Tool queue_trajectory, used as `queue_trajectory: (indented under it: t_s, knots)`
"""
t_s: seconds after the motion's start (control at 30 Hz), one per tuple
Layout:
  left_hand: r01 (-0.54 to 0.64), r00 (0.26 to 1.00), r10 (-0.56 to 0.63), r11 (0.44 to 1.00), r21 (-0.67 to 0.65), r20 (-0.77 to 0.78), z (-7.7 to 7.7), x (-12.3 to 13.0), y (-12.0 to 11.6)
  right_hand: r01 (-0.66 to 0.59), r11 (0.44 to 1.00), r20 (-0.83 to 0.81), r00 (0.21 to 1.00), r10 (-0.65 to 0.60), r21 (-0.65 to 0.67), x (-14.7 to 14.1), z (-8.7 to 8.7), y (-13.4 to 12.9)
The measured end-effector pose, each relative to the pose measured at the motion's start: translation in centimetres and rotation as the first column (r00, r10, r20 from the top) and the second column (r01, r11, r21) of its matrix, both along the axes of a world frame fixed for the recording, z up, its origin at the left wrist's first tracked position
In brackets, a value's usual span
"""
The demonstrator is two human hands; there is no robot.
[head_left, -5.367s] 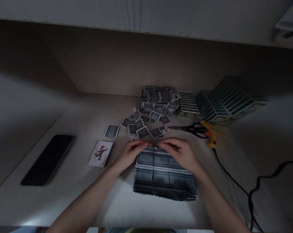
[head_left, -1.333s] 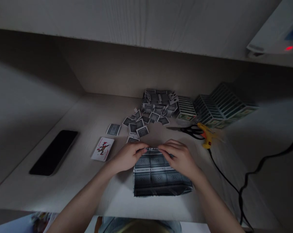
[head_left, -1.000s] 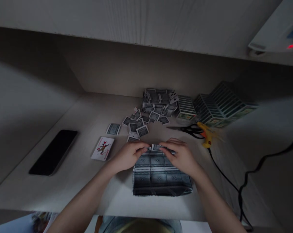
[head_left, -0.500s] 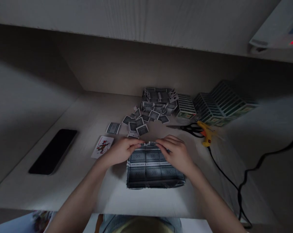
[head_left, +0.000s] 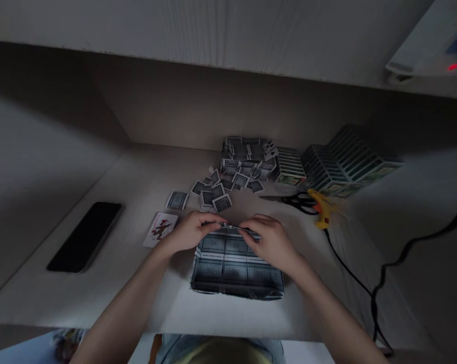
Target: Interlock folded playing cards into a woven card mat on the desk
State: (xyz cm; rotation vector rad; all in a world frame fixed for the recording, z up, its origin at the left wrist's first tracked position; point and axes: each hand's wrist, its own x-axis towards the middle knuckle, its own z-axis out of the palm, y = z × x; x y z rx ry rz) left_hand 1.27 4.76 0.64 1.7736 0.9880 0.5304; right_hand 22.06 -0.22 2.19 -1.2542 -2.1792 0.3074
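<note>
An open box made of blue-backed playing cards [head_left: 234,258] rests on the desk in front of me. My left hand [head_left: 192,231] pinches the left part of its far rim between thumb and fingers. On the same rim, a little to the right, my right hand [head_left: 270,237] pinches with thumb and fingers. Beyond the hands lies a loose pile of small folded cards [head_left: 218,192]. A joker card [head_left: 161,228] lies face up beside my left hand, with a folded card [head_left: 177,200] just behind it.
A black phone [head_left: 84,236] lies at the left. Behind stand a card-covered block [head_left: 247,151] and stacked card packs [head_left: 350,162]. Black scissors [head_left: 302,202] and a yellow glue gun [head_left: 323,210] with its cord [head_left: 346,265] are at the right. A shelf [head_left: 213,35] overhangs the desk.
The card box has shifted slightly left and turned a little. Both hands still pinch its far rim, and my right hand has moved slightly left.
</note>
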Motion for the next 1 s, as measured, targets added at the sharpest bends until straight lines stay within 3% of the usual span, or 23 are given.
queue_trajectory:
  t_s: [0.27,0.47,0.6,0.83,1.0]
  knots:
    - [-0.055,0.998,0.054,0.998,0.039,0.031,-0.7,0.2,0.2,-0.046,0.999,0.172,0.984,0.050,-0.026,-0.4,0.6,1.6]
    - [-0.063,0.998,0.062,0.997,0.052,0.022,-1.1,0.6,1.5,-0.036,0.999,0.136,0.990,0.040,-0.033,0.1,0.5,2.8]
    - [0.019,0.999,-0.016,0.997,0.070,-0.036,-0.6,0.9,3.0,0.015,0.999,0.155,0.988,-0.007,-0.050,0.6,0.5,3.5]
    - [0.261,0.939,-0.215,0.954,0.150,-0.268,1.9,1.4,5.4,0.089,0.992,0.267,0.962,-0.063,-0.086,0.9,1.0,3.9]
    - [0.315,0.899,-0.219,0.925,0.213,-0.379,2.6,2.3,5.2,0.082,0.987,0.219,0.974,-0.049,-0.142,1.0,1.0,4.1]
